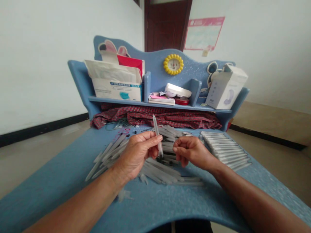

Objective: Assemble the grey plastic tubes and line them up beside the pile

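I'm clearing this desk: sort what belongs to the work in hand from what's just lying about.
Apparently part of the work:
pen barrel in the left hand
scattered pen barrels
neat row of pens

Apparently just lying about:
mask box
red-checked cloth
white box at right
red tin

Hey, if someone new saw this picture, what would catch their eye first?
Probably the yellow flower-shaped dial, bright on the back of the blue shelf. Next, the pale tube held point up in the left hand, above a loose heap of tubes on the table. The red plaid cloth below the shelf and the row of tubes at the right also stand out.
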Demonstrator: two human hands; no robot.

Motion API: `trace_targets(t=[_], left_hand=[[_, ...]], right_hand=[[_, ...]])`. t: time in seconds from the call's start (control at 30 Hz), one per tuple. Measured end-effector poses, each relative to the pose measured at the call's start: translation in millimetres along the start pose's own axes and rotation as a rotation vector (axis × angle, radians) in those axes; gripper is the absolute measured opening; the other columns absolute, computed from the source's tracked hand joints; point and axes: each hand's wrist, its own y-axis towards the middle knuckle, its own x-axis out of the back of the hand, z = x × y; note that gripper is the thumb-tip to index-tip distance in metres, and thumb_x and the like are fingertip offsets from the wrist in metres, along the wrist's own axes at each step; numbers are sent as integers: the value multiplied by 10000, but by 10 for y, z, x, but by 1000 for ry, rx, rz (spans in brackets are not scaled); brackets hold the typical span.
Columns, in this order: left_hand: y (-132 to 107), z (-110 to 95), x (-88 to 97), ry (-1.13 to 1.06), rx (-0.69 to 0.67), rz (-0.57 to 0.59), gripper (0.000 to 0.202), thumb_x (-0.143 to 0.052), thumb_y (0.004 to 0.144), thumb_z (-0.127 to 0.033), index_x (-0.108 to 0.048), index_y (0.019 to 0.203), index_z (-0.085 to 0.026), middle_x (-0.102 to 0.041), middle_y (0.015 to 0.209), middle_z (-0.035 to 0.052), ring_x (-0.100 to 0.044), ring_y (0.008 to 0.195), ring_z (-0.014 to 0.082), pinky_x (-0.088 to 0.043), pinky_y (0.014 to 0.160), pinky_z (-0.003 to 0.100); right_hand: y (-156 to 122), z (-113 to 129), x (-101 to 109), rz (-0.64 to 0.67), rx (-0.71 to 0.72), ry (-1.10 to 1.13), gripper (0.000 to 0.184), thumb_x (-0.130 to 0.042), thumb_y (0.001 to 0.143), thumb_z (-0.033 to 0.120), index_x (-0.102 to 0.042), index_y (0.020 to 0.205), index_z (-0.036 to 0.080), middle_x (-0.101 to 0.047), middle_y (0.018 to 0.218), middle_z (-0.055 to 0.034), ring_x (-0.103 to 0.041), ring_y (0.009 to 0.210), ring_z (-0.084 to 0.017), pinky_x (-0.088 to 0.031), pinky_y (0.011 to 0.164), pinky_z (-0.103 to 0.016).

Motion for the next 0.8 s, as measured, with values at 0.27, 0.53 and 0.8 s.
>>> trace_targets(t=[0.27,0.53,0.8], left_hand=[[-1,6,1,20,9,0,195,-628,716,-294,-557,617,-141,-555,514,-13,-460,419,73,-355,426,185],[-5,8,0,15,8,7,174,-627,715,-281,-565,628,-143,-569,536,-9,-487,443,83,-369,438,190],[-1,17,12,61,10,3,183,-619,724,-288,-563,623,-145,-566,523,-13,-482,435,81,-365,441,191]], right_hand=[[-42,-16,14,54,230,-590,101,-505,757,153,-597,718,164,-523,552,42,-438,483,-60,-302,466,-173],[-66,-18,2,126,241,-825,117,-526,772,215,-640,762,187,-591,619,8,-505,559,-98,-319,534,-204],[-55,14,9,48,236,-715,133,-508,780,207,-635,771,171,-550,584,22,-463,527,-84,-302,505,-195]])
